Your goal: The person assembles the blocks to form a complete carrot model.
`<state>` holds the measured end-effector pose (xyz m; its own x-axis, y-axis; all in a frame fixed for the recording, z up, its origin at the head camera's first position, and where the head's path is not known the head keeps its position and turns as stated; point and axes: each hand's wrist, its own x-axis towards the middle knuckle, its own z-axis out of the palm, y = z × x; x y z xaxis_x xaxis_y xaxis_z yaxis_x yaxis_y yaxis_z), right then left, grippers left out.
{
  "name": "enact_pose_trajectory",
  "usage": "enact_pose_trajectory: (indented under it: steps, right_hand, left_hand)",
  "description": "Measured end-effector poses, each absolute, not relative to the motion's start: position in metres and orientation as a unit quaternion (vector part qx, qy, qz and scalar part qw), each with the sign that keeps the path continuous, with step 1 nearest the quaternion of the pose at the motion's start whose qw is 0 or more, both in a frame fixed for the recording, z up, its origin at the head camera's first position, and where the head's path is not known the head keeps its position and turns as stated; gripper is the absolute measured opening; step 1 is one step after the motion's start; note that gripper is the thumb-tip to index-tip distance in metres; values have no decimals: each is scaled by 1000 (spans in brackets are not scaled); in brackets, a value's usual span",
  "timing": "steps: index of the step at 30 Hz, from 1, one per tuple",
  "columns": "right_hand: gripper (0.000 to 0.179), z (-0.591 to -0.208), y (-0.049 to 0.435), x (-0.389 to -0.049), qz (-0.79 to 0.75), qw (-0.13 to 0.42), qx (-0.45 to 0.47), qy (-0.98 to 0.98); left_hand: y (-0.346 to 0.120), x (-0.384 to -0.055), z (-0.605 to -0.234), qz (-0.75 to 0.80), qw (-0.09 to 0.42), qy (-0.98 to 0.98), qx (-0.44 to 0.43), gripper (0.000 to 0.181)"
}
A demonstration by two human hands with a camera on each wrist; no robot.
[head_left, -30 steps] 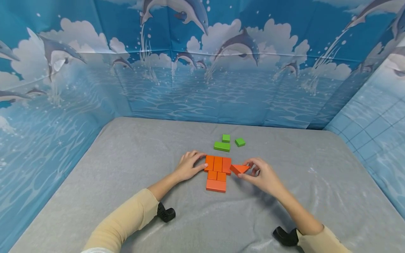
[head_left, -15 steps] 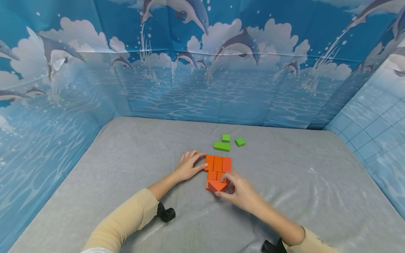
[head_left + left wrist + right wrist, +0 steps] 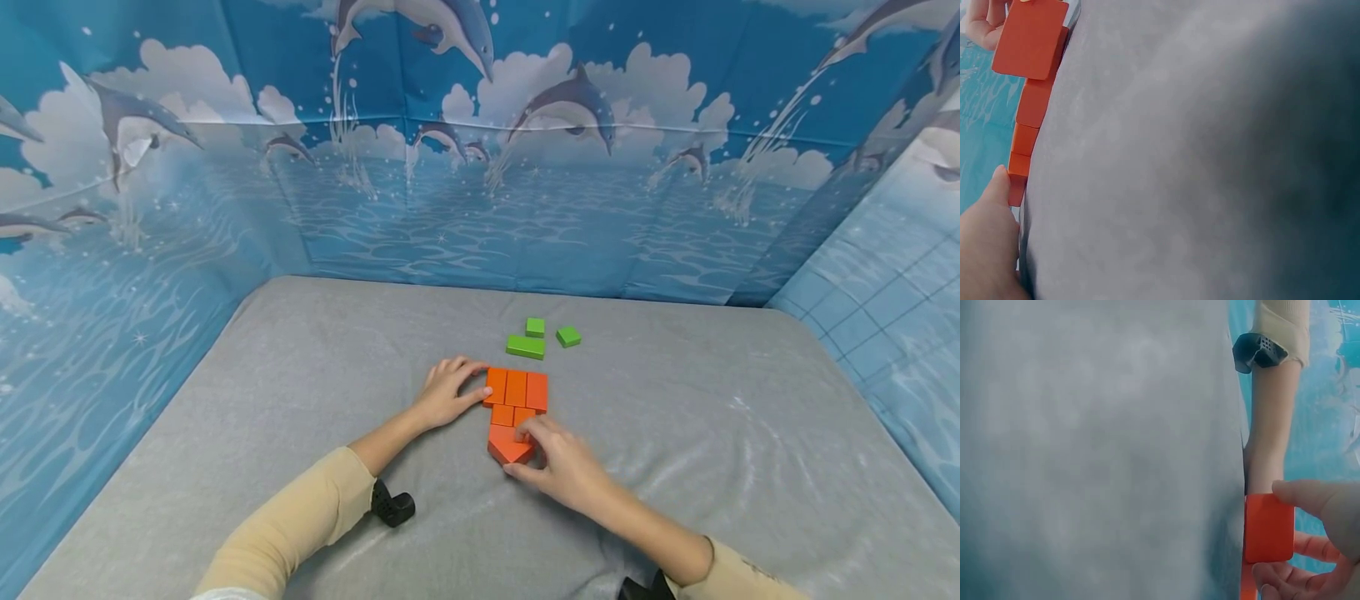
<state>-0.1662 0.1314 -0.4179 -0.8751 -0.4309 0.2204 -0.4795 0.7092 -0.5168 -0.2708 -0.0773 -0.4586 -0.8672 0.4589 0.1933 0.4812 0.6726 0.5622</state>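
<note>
An orange triangular block (image 3: 507,451) lies at the near end of a group of flat orange blocks (image 3: 516,388), its tip toward me. My right hand (image 3: 567,467) pinches it between thumb and fingers; one orange face (image 3: 1269,528) shows between them in the right wrist view. Against the far-left block of the group rests my left hand (image 3: 447,392), its thumb (image 3: 999,187) touching the block's side and its index fingertip near the far corner. Three blocks form the far row, with two smaller ones below it. The rectangular block nearest me is partly hidden by the right fingers.
Beyond the orange group lie three green blocks: a long one (image 3: 526,347), a small one (image 3: 535,327) behind it, and another (image 3: 568,337) to the right. A grey cloth (image 3: 337,333) covers the table. Dolphin-print curtains (image 3: 450,208) surround it.
My right hand has carried the triangular block from the right of the far row to the near end, then set it against the rectangular block. My left hand has stayed put.
</note>
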Motion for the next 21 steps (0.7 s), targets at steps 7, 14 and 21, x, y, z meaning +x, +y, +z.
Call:
enact_pose_trajectory:
  steps: [7, 14, 21]
  right_hand:
    - [34, -422, 130, -166, 269, 54, 245, -930]
    - [33, -423, 129, -166, 257, 54, 238, -935]
    - [33, -425, 129, -166, 252, 60, 245, -934]
  left_hand:
    - [-77, -271, -460, -310, 27, -915, -257, 44]
    - [-77, -271, -459, -312, 30, -914, -259, 43]
    - [-77, -271, -459, -307, 29, -915, -258, 44]
